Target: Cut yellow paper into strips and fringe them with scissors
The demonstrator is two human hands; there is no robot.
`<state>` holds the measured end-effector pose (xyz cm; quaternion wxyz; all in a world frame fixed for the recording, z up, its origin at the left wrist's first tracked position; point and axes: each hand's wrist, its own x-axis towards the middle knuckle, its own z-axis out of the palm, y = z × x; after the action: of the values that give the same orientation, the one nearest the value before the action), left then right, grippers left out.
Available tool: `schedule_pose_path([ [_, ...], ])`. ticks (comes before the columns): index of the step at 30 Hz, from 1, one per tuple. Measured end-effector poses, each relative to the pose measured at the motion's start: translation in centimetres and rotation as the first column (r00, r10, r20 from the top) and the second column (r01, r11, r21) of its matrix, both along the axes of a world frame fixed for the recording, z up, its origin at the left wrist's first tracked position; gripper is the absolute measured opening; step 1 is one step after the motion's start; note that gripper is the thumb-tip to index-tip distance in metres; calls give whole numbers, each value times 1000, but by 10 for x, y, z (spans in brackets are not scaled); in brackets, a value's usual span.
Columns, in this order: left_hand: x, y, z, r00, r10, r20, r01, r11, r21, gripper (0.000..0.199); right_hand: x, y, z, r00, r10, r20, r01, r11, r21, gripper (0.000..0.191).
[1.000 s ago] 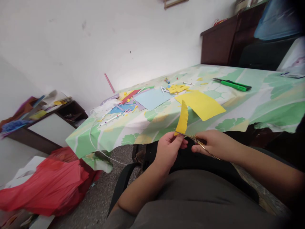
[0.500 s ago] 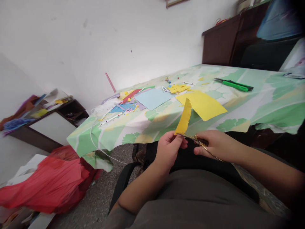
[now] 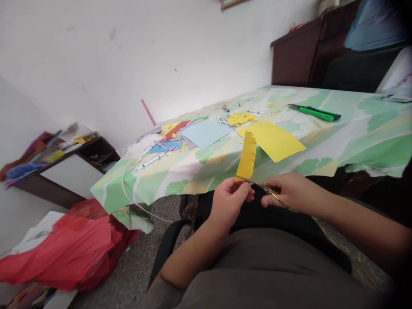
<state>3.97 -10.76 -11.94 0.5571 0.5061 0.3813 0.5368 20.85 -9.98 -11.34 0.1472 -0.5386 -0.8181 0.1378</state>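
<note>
A strip of yellow paper (image 3: 247,155) stands upright from the fingers of my left hand (image 3: 228,199), which pinches its lower end. One long edge of the strip looks ragged. My right hand (image 3: 288,192) is closed around the handles of gold-coloured scissors (image 3: 268,187). Their blades point left and lie across the strip's lower end, just above my left fingertips. Behind the strip, a larger yellow sheet (image 3: 277,143) rests on the table, beside a heap of small yellow paper pieces (image 3: 241,119).
A green utility knife (image 3: 317,113) lies on the patterned tablecloth (image 3: 363,128). Light blue paper (image 3: 207,133), markers and tangled white string (image 3: 141,146) are to the left. Red plastic bags (image 3: 77,249) lie at the lower left, near a low cabinet (image 3: 72,171).
The yellow strip has turned slightly and now shows its face more broadly. The scissor blades show more plainly across its lower end. Both hands stay nearly in place.
</note>
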Motion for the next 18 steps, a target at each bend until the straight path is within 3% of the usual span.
schedule_pose_path([
  [18, 2, -1, 3, 993, -47, 110, 56, 995, -82, 11, -1, -6, 3, 998, 62, -19, -63, 998, -14, 43],
])
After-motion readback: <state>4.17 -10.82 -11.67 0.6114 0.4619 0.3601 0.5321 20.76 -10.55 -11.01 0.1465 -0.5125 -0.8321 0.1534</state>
